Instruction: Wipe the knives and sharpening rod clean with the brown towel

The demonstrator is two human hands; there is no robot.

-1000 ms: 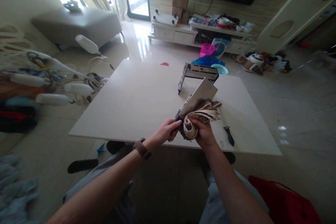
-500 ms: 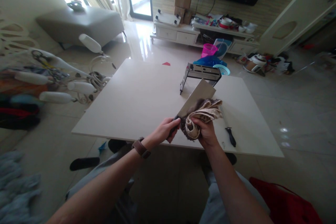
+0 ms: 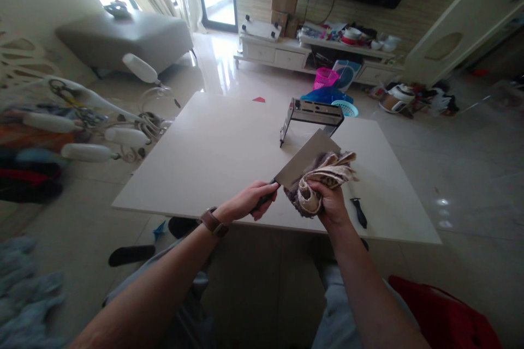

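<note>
My left hand [image 3: 254,199] is closed around the black handle of a cleaver [image 3: 307,158], whose broad blade points away and to the right above the table. A bunched brown and beige cloth [image 3: 323,182] is gripped in my right hand [image 3: 332,204] and lies against the blade, covering its lower right part. To the right of that hand a sharpening steel [image 3: 359,214] with a black handle rests on the table; the cloth hides part of its rod. Beyond the blade's tip stands a knife rack [image 3: 313,112] of metal and black.
The white table [image 3: 196,158] stretches in front of me, its near edge under my hands. A small red piece [image 3: 258,99] lies at its far edge. On the left, chandelier arms [image 3: 126,136] reach the table's side. A light blue basket [image 3: 345,108] stands behind the rack.
The cloth in my right hand has moved right along the blade. My left hand has shifted slightly left and down with the cleaver, and the blade lies at a lower angle.
</note>
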